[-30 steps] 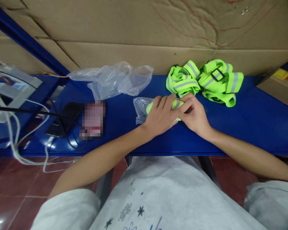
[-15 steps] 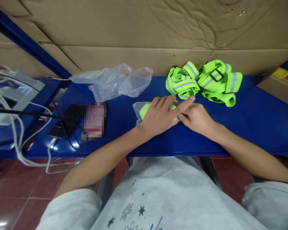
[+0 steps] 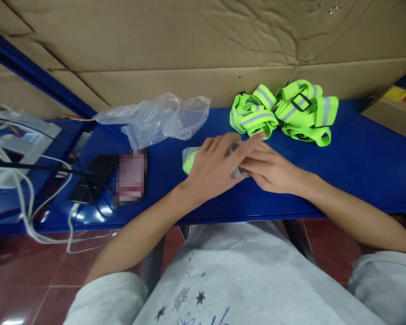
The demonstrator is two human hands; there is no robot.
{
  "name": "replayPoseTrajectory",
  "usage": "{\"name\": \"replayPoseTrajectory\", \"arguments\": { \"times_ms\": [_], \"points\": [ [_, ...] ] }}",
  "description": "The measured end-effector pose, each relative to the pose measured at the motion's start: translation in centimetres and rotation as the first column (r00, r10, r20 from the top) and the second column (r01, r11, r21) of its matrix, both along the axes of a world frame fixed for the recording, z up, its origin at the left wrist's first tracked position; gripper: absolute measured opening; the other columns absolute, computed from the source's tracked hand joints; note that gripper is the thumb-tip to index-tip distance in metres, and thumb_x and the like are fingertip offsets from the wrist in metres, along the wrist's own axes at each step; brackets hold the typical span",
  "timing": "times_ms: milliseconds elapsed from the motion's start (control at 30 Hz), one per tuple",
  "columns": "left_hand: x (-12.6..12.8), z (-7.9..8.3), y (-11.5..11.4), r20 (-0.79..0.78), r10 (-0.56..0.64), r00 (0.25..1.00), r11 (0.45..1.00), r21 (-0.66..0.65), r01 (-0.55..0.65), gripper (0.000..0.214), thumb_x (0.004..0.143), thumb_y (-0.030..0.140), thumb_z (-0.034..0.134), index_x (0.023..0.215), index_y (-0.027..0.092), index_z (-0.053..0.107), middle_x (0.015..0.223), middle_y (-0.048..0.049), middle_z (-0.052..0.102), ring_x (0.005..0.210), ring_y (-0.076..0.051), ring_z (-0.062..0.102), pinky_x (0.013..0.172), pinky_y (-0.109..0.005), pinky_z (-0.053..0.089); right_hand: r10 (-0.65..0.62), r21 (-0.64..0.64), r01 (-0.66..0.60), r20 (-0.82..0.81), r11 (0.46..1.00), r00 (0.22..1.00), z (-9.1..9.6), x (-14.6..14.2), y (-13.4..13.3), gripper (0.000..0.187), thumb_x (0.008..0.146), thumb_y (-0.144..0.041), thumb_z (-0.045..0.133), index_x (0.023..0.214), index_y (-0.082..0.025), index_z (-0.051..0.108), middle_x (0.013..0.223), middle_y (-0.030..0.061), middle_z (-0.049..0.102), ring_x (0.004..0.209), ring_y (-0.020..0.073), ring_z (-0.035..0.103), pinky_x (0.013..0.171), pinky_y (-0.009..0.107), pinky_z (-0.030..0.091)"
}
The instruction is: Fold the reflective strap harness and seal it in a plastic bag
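My left hand [image 3: 216,164] lies flat, fingers stretched out, pressing down on a small clear bag with a neon-green strap inside [image 3: 189,159] on the blue table [image 3: 358,167]. Only the bag's left end shows past the hand. My right hand [image 3: 274,170] rests beside and partly under the left fingers, its fingertips at the bag's right end, pinching the plastic edge. A heap of neon-green reflective straps [image 3: 284,113] with a black buckle lies just beyond both hands.
Empty clear plastic bags [image 3: 162,119] lie at the back left. A dark phone with a blurred card [image 3: 122,177] sits left, among black and white cables [image 3: 30,198]. Cardboard sheets [image 3: 189,45] form the wall behind. A cardboard box [image 3: 395,113] stands at far right.
My left hand has flattened and slid over the bagged strap, covering more of it. My right hand has moved under the left fingers at the bag's right end.
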State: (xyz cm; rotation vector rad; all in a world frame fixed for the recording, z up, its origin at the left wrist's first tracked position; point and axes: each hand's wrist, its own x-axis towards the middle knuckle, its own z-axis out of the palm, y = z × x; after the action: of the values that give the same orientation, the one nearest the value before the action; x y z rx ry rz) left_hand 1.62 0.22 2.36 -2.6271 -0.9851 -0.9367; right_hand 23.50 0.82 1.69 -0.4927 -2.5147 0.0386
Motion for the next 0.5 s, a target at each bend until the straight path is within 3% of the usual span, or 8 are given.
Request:
{"name": "replayPoseTrajectory", "arguments": {
  "times_ms": [67, 133, 200, 267, 300, 333, 400, 500],
  "points": [
    [-0.6, 0.9, 0.0, 0.166, -0.036, 0.986, 0.995, -0.089, 0.051, 0.072, 0.097, 0.056, 0.070, 0.159, 0.033, 0.043, 0.136, -0.0138, 0.063, 0.128, -0.032, 0.061, 0.105, -0.050, 0.052, 0.015, -0.023, -0.017, -0.096, 1.000, 0.995, 0.9, 0.6, -0.1, 0.035, 0.112, -0.036, 0.053, 0.139, -0.017, 0.065, 0.129, 0.0129, 0.074, 0.124, 0.0284, 0.068, 0.109, 0.050, 0.047],
    [-1.2, 1.6, 0.3, 0.261, -0.152, 0.953, 0.977, -0.107, 0.185, 0.085, 0.089, 0.058, 0.080, 0.159, 0.032, 0.040, 0.142, -0.0145, 0.058, 0.137, -0.032, 0.055, 0.115, -0.052, 0.049, 0.033, -0.023, -0.036, -0.113, 0.999, 0.993, 1.7, 0.9, -0.4, 0.042, 0.108, -0.048, 0.061, 0.137, -0.018, 0.066, 0.125, 0.0120, 0.076, 0.122, 0.0287, 0.069, 0.112, 0.051, 0.044],
    [-2.0, 2.1, 0.9, 0.324, -0.325, 0.888, 0.919, -0.113, 0.378, 0.094, 0.086, 0.049, 0.086, 0.162, 0.029, 0.035, 0.146, -0.0144, 0.057, 0.138, -0.030, 0.055, 0.119, -0.052, 0.048, 0.061, -0.018, -0.065, -0.142, 0.998, 0.988, 2.2, 0.9, -0.7, 0.028, 0.107, -0.039, 0.066, 0.125, -0.019, 0.070, 0.114, 0.0093, 0.078, 0.116, 0.0266, 0.070, 0.108, 0.048, 0.048],
    [-2.8, 2.3, 1.8, 0.446, -0.433, 0.783, 0.818, -0.171, 0.550, 0.089, 0.086, 0.038, 0.086, 0.161, 0.029, 0.039, 0.145, -0.0121, 0.060, 0.130, -0.027, 0.062, 0.114, -0.048, 0.053, 0.066, -0.041, -0.077, -0.225, 0.996, 0.972, 2.6, 1.0, -0.9, 0.011, 0.106, -0.024, 0.065, 0.113, -0.020, 0.072, 0.104, 0.0067, 0.076, 0.107, 0.0237, 0.071, 0.100, 0.043, 0.054],
    [-3.2, 2.3, 2.3, 0.523, -0.406, 0.750, 0.766, -0.253, 0.591, 0.081, 0.088, 0.035, 0.085, 0.158, 0.031, 0.045, 0.144, -0.0098, 0.062, 0.126, -0.025, 0.065, 0.111, -0.045, 0.055, 0.052, -0.057, -0.070, -0.275, 0.996, 0.960, 2.6, 1.1, -1.0, 0.010, 0.106, -0.021, 0.063, 0.108, -0.021, 0.072, 0.102, 0.0064, 0.075, 0.105, 0.0234, 0.071, 0.098, 0.043, 0.055],
    [-3.6, 2.3, 2.8, 0.572, -0.417, 0.706, 0.732, -0.249, 0.634, 0.070, 0.088, 0.035, 0.085, 0.151, 0.030, 0.055, 0.139, -0.0088, 0.065, 0.122, -0.024, 0.068, 0.105, -0.041, 0.058, 0.031, -0.068, -0.055, -0.321, 0.996, 0.947, 2.7, 1.2, -0.9, 0.011, 0.105, -0.020, 0.061, 0.105, -0.021, 0.072, 0.103, 0.0068, 0.073, 0.105, 0.0240, 0.070, 0.098, 0.044, 0.056],
    [-4.1, 2.2, 3.6, 0.608, -0.386, 0.694, 0.682, -0.319, 0.658, 0.055, 0.090, 0.035, 0.083, 0.142, 0.030, 0.064, 0.136, -0.0085, 0.068, 0.123, -0.024, 0.068, 0.103, -0.038, 0.058, 0.003, -0.066, -0.031, -0.385, 0.997, 0.923, 2.5, 1.4, -0.8, 0.009, 0.103, -0.025, 0.064, 0.097, -0.022, 0.071, 0.108, 0.0084, 0.069, 0.109, 0.0265, 0.069, 0.099, 0.047, 0.058],
    [-4.3, 2.4, 3.7, 0.605, -0.367, 0.706, 0.579, -0.446, 0.683, 0.058, 0.089, 0.044, 0.085, 0.140, 0.030, 0.062, 0.144, -0.0105, 0.065, 0.133, -0.028, 0.065, 0.108, -0.041, 0.057, 0.055, -0.048, -0.080, -0.401, 0.996, 0.915, 2.1, 1.4, -0.7, 0.026, 0.096, -0.038, 0.077, 0.081, -0.022, 0.062, 0.108, 0.0090, 0.064, 0.114, 0.0286, 0.068, 0.097, 0.048, 0.061]
  ]
}}
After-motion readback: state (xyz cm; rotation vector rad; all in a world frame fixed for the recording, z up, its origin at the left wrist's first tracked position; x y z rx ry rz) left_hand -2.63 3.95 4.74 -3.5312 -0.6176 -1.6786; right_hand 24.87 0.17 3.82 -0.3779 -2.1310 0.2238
